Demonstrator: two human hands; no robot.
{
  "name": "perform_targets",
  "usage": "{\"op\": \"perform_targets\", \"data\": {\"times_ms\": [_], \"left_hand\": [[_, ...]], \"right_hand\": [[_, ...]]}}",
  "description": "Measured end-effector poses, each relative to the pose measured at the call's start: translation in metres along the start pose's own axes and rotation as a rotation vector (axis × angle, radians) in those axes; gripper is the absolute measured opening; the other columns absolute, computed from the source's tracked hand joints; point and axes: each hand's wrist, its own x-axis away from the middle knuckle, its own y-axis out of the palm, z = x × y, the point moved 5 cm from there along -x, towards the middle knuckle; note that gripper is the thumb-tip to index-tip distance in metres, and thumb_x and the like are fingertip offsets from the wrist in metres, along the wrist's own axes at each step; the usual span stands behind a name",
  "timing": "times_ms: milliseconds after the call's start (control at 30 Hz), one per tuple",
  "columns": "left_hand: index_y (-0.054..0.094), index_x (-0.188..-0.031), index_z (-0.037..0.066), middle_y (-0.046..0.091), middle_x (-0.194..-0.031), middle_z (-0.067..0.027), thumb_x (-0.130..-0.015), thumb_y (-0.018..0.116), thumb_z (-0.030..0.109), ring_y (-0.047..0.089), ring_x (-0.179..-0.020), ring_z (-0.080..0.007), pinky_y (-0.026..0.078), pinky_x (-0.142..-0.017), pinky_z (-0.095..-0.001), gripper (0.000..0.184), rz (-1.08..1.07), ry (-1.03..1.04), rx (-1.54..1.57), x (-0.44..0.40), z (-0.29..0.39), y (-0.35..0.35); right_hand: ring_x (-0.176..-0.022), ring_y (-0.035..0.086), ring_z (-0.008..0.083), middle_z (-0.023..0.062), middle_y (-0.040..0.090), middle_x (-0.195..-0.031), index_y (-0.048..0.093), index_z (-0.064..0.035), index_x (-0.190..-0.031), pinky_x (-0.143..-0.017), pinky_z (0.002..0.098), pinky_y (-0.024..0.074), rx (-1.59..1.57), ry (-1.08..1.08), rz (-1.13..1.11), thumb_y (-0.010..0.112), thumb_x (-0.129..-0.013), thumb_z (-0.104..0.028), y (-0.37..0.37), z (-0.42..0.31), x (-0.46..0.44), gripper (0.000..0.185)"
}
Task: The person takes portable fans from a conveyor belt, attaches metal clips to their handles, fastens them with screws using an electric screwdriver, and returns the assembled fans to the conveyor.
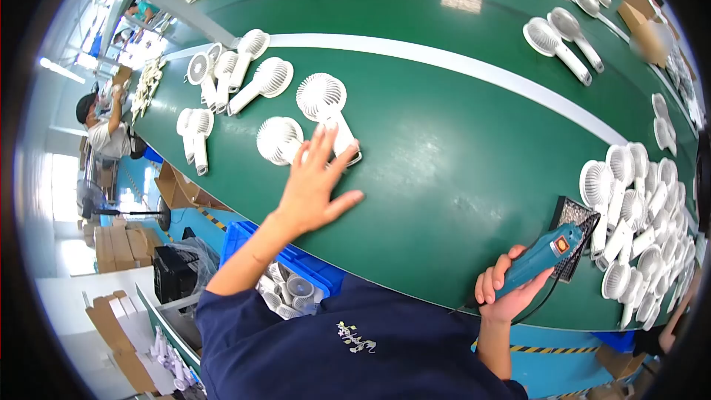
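Observation:
My left hand (317, 184) reaches over the green table with its fingers stretched out and spread. Its fingertips lie at the handle of a white handheld fan (321, 96); whether they press on it I cannot tell. Partly behind that hand is a second white handheld fan (279, 140), its handle hidden. At the table's near edge, my right hand (511, 289) is wrapped round a teal electric screwdriver (539, 258) with a black cord. The tool's tip points down to the left. Just beyond it lies a dark-framed tray (574, 212) of small metallic pieces, partly covered by the tool.
Many white fans lie piled on the right (650, 252), and several more (244, 67) lie at the far left. A white strip (415, 52) crosses the green table (444, 155). Below the near edge stands a blue bin (315, 270) with fan parts. Another person (107, 130) works further left.

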Motion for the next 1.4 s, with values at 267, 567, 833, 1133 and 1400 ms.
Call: {"op": "perform_targets", "data": {"times_ms": [267, 567, 833, 1133, 1400], "left_hand": [[0.037, -0.145, 0.017, 0.026, -0.153, -0.0164, -0.071, 0.062, 0.071, 0.024, -0.141, -0.0392, 0.017, -0.114, -0.0554, 0.096, -0.161, 0.346, -0.114, -0.048, -0.020, -0.044], [0.040, -0.144, 0.011, 0.030, -0.153, -0.0129, -0.074, 0.060, 0.067, 0.016, -0.143, -0.0409, 0.010, -0.108, -0.0616, 0.092, -0.170, 0.356, -0.119, -0.065, 0.036, -0.015], [0.041, -0.143, 0.015, 0.034, -0.148, -0.0117, -0.072, 0.070, 0.054, 0.017, -0.142, -0.0411, 0.013, -0.104, -0.0683, 0.086, -0.182, 0.440, -0.018, -0.056, 0.182, -0.002], [0.034, -0.146, 0.009, 0.029, -0.150, -0.0169, -0.071, 0.075, 0.045, 0.020, -0.142, -0.0390, 0.013, -0.112, -0.0583, 0.093, -0.172, 0.545, 0.104, -0.076, 0.223, -0.005], [0.057, -0.125, 0.003, 0.057, -0.122, -0.0154, -0.069, 0.077, 0.007, 0.054, -0.114, -0.0338, 0.044, -0.095, -0.0404, 0.061, -0.108, 0.686, 0.647, -0.098, 0.242, -0.008]], "right_hand": [[-0.031, 0.035, 0.0123, 0.0035, 0.041, -0.053, 0.046, -0.0036, -0.105, -0.027, 0.0269, 0.0306, -0.012, 0.010, 0.018, 0.019, -0.094, -0.069, 0.001, -0.001, -0.001, 0.072], [-0.040, 0.045, 0.0154, 0.0054, 0.047, -0.061, 0.044, -0.0063, -0.114, -0.038, 0.0327, 0.0403, -0.064, 0.020, -0.053, 0.028, -0.087, -0.078, -0.010, -0.013, 0.018, 0.078], [-0.044, 0.045, 0.0156, 0.0046, 0.050, -0.068, 0.045, -0.0094, -0.124, -0.041, 0.0313, 0.0403, 0.427, -1.075, -0.127, 0.032, -0.085, -0.079, -0.005, -0.164, 0.034, 0.080], [-0.041, 0.045, 0.0178, 0.0080, 0.049, -0.061, 0.044, -0.0053, -0.116, -0.041, 0.0316, 0.0428, 0.331, -1.110, -0.098, 0.025, -0.070, -0.093, -0.027, -0.164, -0.009, 0.101], [-0.040, 0.045, 0.0163, 0.0046, 0.049, -0.064, 0.046, -0.0139, -0.124, -0.038, 0.0317, 0.0407, 0.272, -1.069, -0.067, 0.021, -0.074, -0.090, -0.033, -0.172, -0.002, 0.094]]}}
